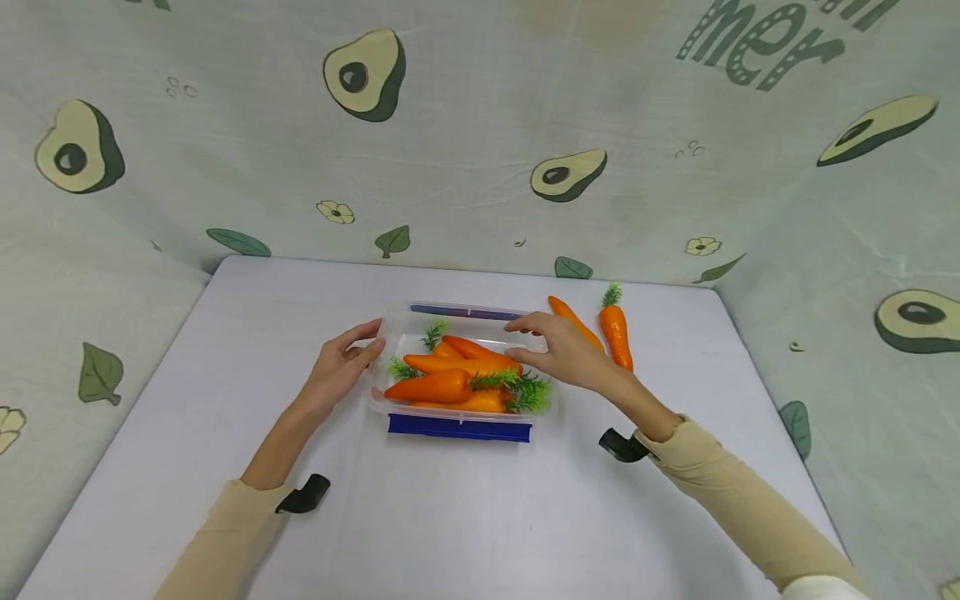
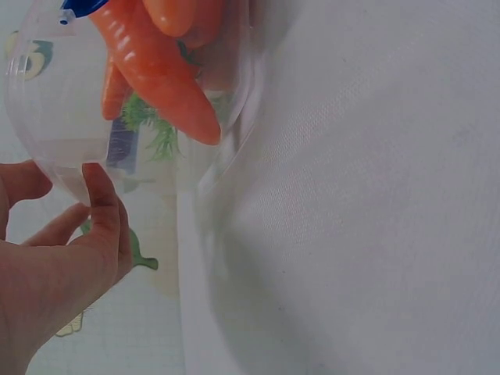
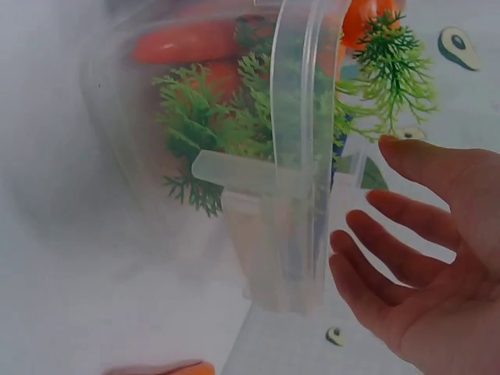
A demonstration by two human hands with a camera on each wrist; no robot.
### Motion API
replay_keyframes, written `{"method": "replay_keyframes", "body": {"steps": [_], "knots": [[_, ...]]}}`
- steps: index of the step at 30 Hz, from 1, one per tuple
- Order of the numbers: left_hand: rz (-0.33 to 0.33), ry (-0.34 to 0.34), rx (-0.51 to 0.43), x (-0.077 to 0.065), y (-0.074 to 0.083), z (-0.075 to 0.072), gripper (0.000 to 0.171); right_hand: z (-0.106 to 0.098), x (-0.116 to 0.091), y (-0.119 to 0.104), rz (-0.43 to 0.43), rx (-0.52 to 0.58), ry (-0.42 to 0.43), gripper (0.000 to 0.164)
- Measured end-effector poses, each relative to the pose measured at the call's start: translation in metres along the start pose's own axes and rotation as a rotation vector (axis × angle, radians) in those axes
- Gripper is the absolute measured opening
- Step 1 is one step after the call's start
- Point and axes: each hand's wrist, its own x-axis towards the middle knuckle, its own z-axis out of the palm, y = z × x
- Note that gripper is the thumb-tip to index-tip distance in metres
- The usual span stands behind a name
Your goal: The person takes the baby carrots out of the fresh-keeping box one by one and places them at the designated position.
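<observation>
A clear plastic container [image 1: 405,340] with blue side clips stands on the table, holding several orange toy carrots [image 1: 438,386] with green leafy tops. My left hand [image 1: 341,371] is at its left end; in the left wrist view, thumb and fingers pinch the rim there. My right hand [image 1: 562,350] hovers over the right end of the container with fingers apart and nothing between them. The right wrist view shows this hand [image 3: 426,242] beside the rim, near the leafy tops [image 3: 394,70] seen through and above the wall.
Two more toy carrots lie on the table behind my right hand: one carrot [image 1: 573,321] partly hidden by it, another carrot [image 1: 617,333] with a green top to the right. A cloth with printed avocados [image 1: 367,75] hangs behind and at the sides of the white table [image 1: 465,517].
</observation>
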Motion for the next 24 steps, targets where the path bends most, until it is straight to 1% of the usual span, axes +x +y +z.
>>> {"method": "replay_keyframes", "body": {"steps": [6,10,13,15,18,24], "knots": [[0.002,-0.001,-0.011,0.000,-0.001,0.000,0.056,0.012,0.003,0.001,-0.086,0.046,-0.068,0.039],[0.000,0.001,-0.008,0.000,-0.001,0.000,0.056,0.017,0.004,-0.002,-0.102,0.076,-0.139,0.040],[0.000,0.001,-0.004,-0.001,-0.001,0.000,0.056,0.021,0.004,-0.003,-0.115,0.072,-0.197,0.040],[0.000,0.001,-0.002,-0.001,-0.001,0.000,0.056,0.024,0.005,-0.002,-0.125,0.063,-0.216,0.039],[0.000,-0.002,-0.002,-0.002,-0.001,0.000,0.056,0.028,0.005,0.000,-0.132,0.059,-0.221,0.038],[-0.004,-0.006,-0.002,-0.002,0.000,0.000,0.056,0.031,0.007,0.003,-0.143,0.071,-0.187,0.038]]}}
